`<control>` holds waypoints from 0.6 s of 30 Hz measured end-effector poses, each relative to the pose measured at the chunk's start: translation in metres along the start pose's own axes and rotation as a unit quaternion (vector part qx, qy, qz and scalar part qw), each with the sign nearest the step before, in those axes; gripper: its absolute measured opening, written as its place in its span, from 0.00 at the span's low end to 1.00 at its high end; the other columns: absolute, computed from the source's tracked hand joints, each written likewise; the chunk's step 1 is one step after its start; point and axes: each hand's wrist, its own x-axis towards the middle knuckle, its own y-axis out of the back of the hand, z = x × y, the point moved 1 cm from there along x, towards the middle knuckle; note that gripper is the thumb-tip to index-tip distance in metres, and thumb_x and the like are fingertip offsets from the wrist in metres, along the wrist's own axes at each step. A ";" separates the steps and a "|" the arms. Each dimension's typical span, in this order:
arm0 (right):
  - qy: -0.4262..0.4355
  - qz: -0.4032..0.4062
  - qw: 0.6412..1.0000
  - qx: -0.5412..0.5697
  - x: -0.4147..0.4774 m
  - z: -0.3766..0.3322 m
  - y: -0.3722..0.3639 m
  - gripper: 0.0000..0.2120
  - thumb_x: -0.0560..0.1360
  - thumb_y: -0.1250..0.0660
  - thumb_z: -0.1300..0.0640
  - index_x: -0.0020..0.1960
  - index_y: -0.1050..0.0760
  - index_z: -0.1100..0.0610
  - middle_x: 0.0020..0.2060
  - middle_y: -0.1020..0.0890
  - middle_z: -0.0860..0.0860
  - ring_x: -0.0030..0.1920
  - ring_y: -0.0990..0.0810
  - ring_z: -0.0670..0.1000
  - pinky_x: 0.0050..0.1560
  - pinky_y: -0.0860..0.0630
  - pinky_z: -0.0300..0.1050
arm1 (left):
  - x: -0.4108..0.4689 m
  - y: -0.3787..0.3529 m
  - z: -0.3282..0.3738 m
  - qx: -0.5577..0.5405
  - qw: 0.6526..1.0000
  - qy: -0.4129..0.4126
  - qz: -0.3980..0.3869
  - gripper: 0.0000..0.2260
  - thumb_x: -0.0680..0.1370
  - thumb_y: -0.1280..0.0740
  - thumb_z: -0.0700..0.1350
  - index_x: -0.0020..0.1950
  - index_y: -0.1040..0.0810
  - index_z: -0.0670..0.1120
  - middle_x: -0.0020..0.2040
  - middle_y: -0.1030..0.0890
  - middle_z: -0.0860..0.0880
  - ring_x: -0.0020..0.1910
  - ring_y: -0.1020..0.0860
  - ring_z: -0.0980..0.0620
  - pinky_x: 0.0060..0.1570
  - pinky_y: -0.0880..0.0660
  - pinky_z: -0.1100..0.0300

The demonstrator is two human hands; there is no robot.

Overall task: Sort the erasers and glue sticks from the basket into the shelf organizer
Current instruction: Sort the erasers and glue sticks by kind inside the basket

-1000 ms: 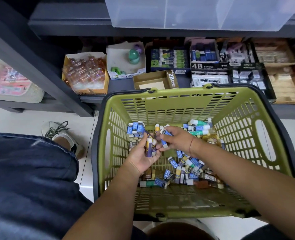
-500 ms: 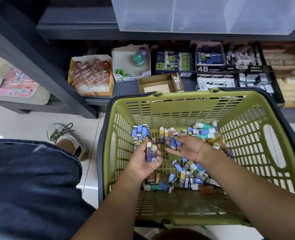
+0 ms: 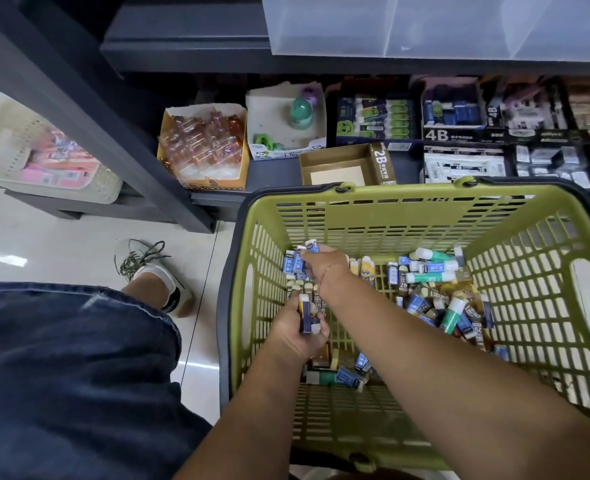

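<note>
Basket (image 3: 407, 220): right wall running past the frame edge.
Clear bin (image 3: 425, 26): top being cut off.
Right hand (image 3: 324, 266): fingers curling out of sight.
Erasers (image 3: 418, 302): label print blurring, unreadable.

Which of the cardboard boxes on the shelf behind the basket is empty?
The brown 2B box, just behind the basket: only bare cardboard shows inside. The 4B box and the others beside it hold stock.

"2B" on brown box (image 3: 383, 163); "4B" on black box (image 3: 456, 135).
</note>
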 end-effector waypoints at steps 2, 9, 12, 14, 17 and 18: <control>0.000 0.004 1.000 0.014 0.000 -0.001 -0.007 0.14 0.75 0.34 0.70 0.60 0.26 0.70 0.42 0.24 0.58 0.31 0.29 0.48 0.25 0.26 0.34 | 0.005 0.000 0.000 -0.017 1.000 0.001 -0.015 0.17 0.81 0.42 0.57 0.46 0.25 0.44 0.40 0.26 0.47 0.36 0.29 0.52 0.38 0.32 0.62; -0.026 -0.035 0.995 0.088 -0.004 -0.005 -0.010 0.15 0.81 0.48 0.71 0.66 0.37 0.62 0.55 0.24 0.69 0.28 0.24 0.55 0.65 0.29 0.53 | 0.014 -0.001 0.000 -0.030 0.999 0.000 -0.020 0.18 0.81 0.40 0.58 0.47 0.24 0.43 0.41 0.25 0.46 0.39 0.27 0.50 0.48 0.29 0.60; 0.051 0.005 0.995 -0.082 -0.003 -0.002 -0.002 0.10 0.81 0.42 0.64 0.59 0.28 0.67 0.54 0.20 0.66 0.32 0.24 0.53 0.39 0.22 0.41 | 0.013 -0.003 0.000 -0.031 0.999 -0.007 -0.011 0.18 0.81 0.41 0.57 0.45 0.26 0.43 0.39 0.26 0.47 0.37 0.27 0.51 0.42 0.30 0.61; 0.111 0.060 0.972 -0.199 0.001 0.002 0.002 0.11 0.78 0.36 0.57 0.53 0.22 0.64 0.45 0.18 0.58 0.39 0.22 0.54 0.39 0.27 0.41 | 0.013 -0.003 0.000 -0.039 0.999 -0.009 -0.009 0.17 0.81 0.40 0.57 0.46 0.25 0.43 0.40 0.25 0.46 0.39 0.26 0.50 0.49 0.28 0.61; 0.121 0.083 0.958 -0.246 0.003 0.002 0.004 0.10 0.75 0.32 0.54 0.49 0.18 0.61 0.46 0.16 0.54 0.50 0.19 0.54 0.46 0.28 0.40 | 0.013 -0.002 -0.001 -0.037 0.999 -0.006 -0.008 0.17 0.80 0.39 0.57 0.47 0.25 0.43 0.41 0.23 0.46 0.39 0.25 0.50 0.53 0.28 0.60; 0.112 0.085 0.961 -0.240 0.003 0.000 0.003 0.10 0.75 0.31 0.54 0.49 0.18 0.60 0.47 0.16 0.55 0.51 0.19 0.54 0.48 0.26 0.41 | 0.012 -0.002 -0.001 -0.034 0.999 -0.007 -0.007 0.17 0.80 0.39 0.57 0.47 0.25 0.43 0.41 0.23 0.46 0.39 0.25 0.50 0.52 0.27 0.60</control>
